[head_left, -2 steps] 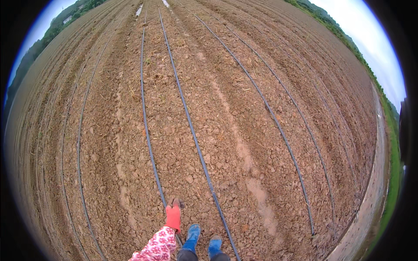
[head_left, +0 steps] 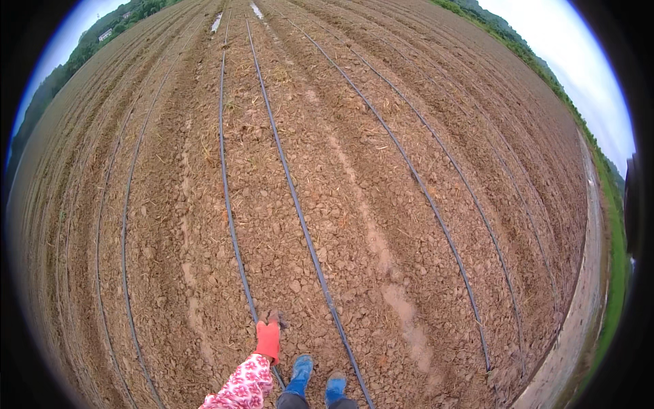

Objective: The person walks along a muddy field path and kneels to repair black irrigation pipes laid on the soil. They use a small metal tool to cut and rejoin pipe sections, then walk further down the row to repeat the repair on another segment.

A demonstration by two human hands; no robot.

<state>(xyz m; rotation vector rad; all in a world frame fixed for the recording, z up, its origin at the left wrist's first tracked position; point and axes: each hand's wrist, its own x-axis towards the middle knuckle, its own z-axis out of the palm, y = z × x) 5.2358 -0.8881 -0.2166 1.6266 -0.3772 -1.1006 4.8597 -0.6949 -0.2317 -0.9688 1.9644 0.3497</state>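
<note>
My left hand [head_left: 268,337], in a red glove with muddy fingertips, reaches down from a pink-and-white patterned sleeve [head_left: 244,383]. Its fingers are closed round the thin dark drip irrigation hose [head_left: 235,242], low over the soil. That hose runs from the far field up to the glove and shows again below the wrist. Part of the grip is hidden behind the glove. A second drip hose [head_left: 310,242] lies just to the right on the same bed. My right hand is out of view.
Blue boots [head_left: 302,368] stand on cloddy brown soil between the two hoses. More hoses [head_left: 436,211] stretch along beds to the right and left. A muddy furrow [head_left: 375,238] lies right of this bed. At the far right runs a pale concrete strip [head_left: 579,320] beside grass.
The view has shifted slightly, and the ground ahead appears a little lower. My left hand keeps its hold on the hose with hardly any movement.
</note>
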